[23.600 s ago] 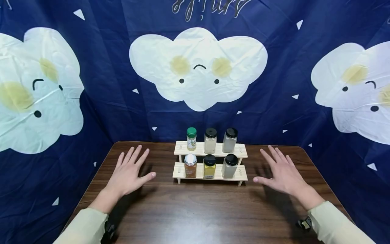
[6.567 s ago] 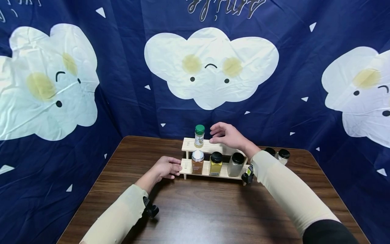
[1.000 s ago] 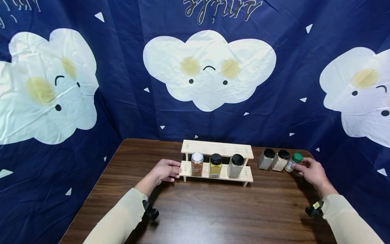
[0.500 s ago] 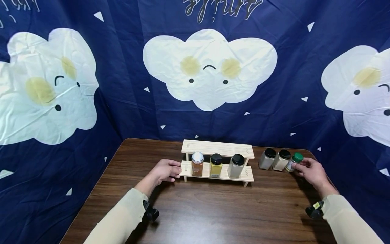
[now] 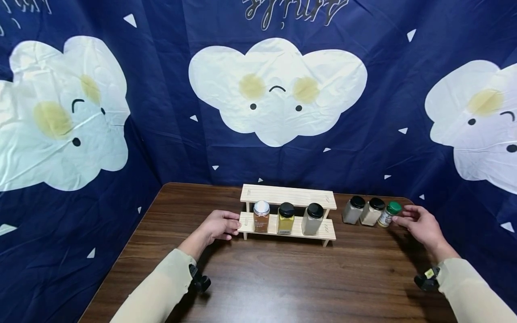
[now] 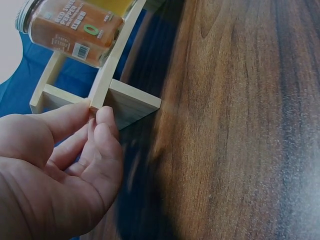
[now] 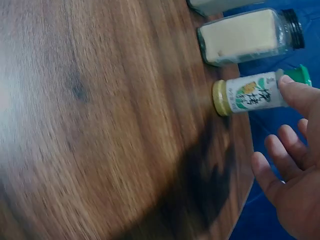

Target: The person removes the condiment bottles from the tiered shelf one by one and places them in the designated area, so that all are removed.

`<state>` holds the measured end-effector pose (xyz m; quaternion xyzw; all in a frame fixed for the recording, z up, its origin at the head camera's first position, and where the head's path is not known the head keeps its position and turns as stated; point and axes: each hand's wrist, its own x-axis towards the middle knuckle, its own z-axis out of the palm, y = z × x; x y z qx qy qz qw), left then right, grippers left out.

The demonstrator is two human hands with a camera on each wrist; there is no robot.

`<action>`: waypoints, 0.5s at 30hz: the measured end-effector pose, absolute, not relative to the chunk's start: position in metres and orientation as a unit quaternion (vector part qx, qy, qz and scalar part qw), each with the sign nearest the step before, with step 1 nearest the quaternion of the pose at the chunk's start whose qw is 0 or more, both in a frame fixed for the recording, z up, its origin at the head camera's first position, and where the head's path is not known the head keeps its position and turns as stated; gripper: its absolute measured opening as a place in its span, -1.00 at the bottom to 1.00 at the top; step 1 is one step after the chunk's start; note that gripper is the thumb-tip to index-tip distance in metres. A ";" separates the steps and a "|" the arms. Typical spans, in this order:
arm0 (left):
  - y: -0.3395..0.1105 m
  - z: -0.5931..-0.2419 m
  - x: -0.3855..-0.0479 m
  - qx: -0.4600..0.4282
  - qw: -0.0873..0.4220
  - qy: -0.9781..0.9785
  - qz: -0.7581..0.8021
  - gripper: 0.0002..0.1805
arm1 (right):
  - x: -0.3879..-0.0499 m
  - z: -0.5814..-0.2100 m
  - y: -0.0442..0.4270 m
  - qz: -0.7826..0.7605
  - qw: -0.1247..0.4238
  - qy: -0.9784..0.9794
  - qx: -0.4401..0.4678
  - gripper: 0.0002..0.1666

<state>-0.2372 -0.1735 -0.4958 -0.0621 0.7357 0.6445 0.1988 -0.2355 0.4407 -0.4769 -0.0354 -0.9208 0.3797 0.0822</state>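
In the head view, my left hand (image 5: 220, 225) pinches the left end of the lower board of a two-tier wooden spice rack (image 5: 329, 229). The left wrist view shows thumb and fingertips on the board's corner (image 6: 101, 95). On that tier stand a silver-capped jar of red-brown powder (image 5: 261, 219), a black-capped yellow jar (image 5: 286, 220) and a black-capped greyish jar (image 5: 312, 220). Right of the rack, my right hand (image 5: 422, 226) is beside a green-capped spice bottle (image 5: 386, 218), its fingers loosely spread. In the right wrist view the thumb overlaps the bottle (image 7: 255, 91) near its cap; contact is unclear.
Two black-capped jars stand left of the green-capped bottle: a greyish one (image 5: 352, 211) and a cream one (image 5: 371, 213). The upper tier (image 5: 286, 195) is bare wood. A dark blue cloud-print cloth (image 5: 169, 148) hangs behind the brown wooden table (image 5: 282, 278).
Over the last half second my right hand has let go of the green-capped bottle and drawn slightly right. Earlier, the upper-tier jars left the rack for the table's right side. The left hand stays put.
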 end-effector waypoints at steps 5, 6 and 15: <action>-0.174 -0.496 -0.237 -0.060 0.201 0.735 0.644 -0.49 | -0.231 -0.461 0.445 0.349 0.091 -0.933 -0.017 -0.16; -0.174 -0.496 -0.237 -0.059 0.202 0.736 0.644 -0.49 | -0.231 -0.458 0.445 0.349 0.093 -0.933 -0.011 -0.17; -0.174 -0.493 -0.237 -0.061 0.206 0.734 0.644 -0.50 | -0.231 -0.422 0.436 0.327 0.113 -0.938 0.017 -0.23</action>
